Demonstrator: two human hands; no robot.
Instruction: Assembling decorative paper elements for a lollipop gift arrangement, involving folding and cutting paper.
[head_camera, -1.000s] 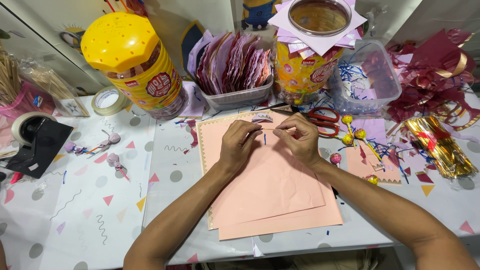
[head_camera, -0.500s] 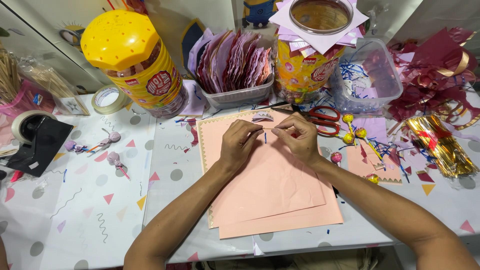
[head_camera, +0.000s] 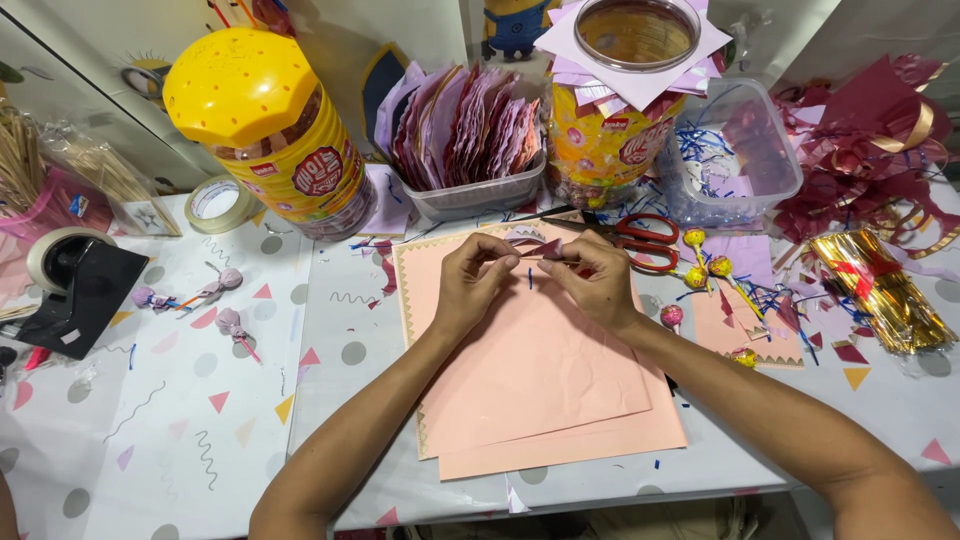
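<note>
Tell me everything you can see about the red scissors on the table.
The scissors have red plastic loop handles and dark blades. They lie flat and closed on the table, handles to the right, blades pointing left toward the clear tray of folded papers. They rest just beyond the right hand, partly on the top edge of the pink paper sheets. No hand touches them.

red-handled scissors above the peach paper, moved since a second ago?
No. The red-handled scissors lie in the same spot, right of the hands at the top edge of the peach paper sheets, below the yellow candy jar, as before.
</note>
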